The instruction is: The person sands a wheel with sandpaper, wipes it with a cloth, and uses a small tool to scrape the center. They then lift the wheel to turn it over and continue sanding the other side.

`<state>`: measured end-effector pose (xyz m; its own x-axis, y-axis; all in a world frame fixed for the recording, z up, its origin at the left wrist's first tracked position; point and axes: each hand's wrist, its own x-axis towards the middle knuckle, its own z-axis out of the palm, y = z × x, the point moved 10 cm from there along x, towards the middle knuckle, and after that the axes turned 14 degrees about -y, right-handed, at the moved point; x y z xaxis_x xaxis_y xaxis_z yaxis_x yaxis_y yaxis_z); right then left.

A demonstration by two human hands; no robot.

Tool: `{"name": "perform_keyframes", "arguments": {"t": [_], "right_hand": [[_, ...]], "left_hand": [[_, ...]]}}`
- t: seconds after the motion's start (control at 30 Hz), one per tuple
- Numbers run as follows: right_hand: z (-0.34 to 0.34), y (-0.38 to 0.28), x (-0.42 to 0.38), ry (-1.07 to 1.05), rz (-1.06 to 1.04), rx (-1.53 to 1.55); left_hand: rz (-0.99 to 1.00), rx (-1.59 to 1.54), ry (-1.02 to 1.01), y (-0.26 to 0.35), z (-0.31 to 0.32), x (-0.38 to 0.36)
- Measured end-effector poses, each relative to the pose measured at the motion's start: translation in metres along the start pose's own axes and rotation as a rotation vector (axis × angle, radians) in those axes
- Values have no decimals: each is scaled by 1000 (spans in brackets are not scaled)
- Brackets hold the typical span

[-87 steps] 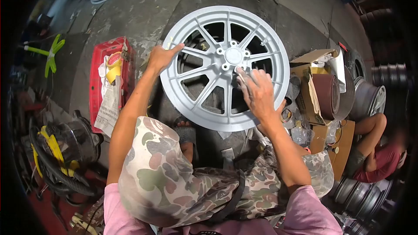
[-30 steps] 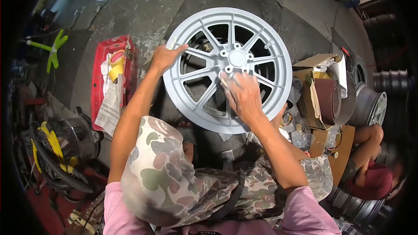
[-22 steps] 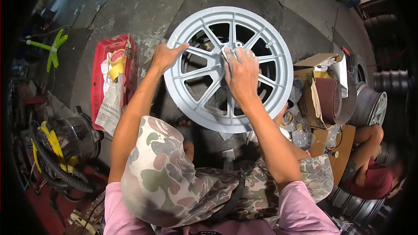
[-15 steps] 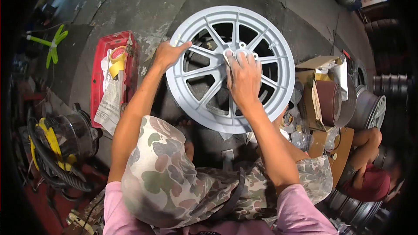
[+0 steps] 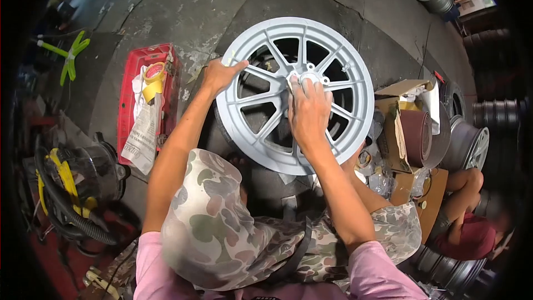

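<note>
A grey multi-spoke wheel rim (image 5: pixel 361 100) lies in front of me, face up and slightly tilted. My left hand (image 5: pixel 221 74) grips its outer edge at the upper left, with the thumb over the rim's face. Over the hub, my right hand (image 5: pixel 308 108) presses down with its fingers together, dusted with pale powder. A small pale piece shows at its fingertips, too hidden to name. Bolt holes of the hub show just beyond the fingers.
To the left are a red toolbox (image 5: pixel 123 116) with tape and newspaper, a vacuum cleaner (image 5: pixel 91 169) and a green star-shaped object (image 5: pixel 69 58). On the right stand a cardboard box (image 5: pixel 390 128), a brown abrasive roll (image 5: pixel 415 138), more rims (image 5: pixel 469 141) and a seated person (image 5: pixel 472 233).
The rim, both hands and the surroundings sit slightly lower in the view. My right hand remains on the hub, and my left hand keeps its hold on the edge.
</note>
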<state>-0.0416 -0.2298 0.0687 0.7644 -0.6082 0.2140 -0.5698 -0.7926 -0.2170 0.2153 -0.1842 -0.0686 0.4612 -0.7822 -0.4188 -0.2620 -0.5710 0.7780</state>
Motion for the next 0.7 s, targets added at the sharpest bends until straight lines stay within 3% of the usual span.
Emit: {"name": "perform_keyframes", "arguments": {"t": [0.13,0.3,0.47,0.57,0.6,0.7], "right_hand": [[3,15,15,-53,129,-25],[-4,-1,-10,5,64,-55],[-2,19,20,-52,120,-74],[-8,23,10,51,-99,6],[-12,26,10,-214,-70,141],[-38,49,5,-169,-68,81]], "left_hand": [[-24,-17,-37,-15,8,4],[26,16,25,6,-3,-3],[8,-73,-39,-2,7,-5],[39,-1,22,0,1,-1],[46,27,37,1,1,-2],[31,-21,-10,-1,7,-4]]}}
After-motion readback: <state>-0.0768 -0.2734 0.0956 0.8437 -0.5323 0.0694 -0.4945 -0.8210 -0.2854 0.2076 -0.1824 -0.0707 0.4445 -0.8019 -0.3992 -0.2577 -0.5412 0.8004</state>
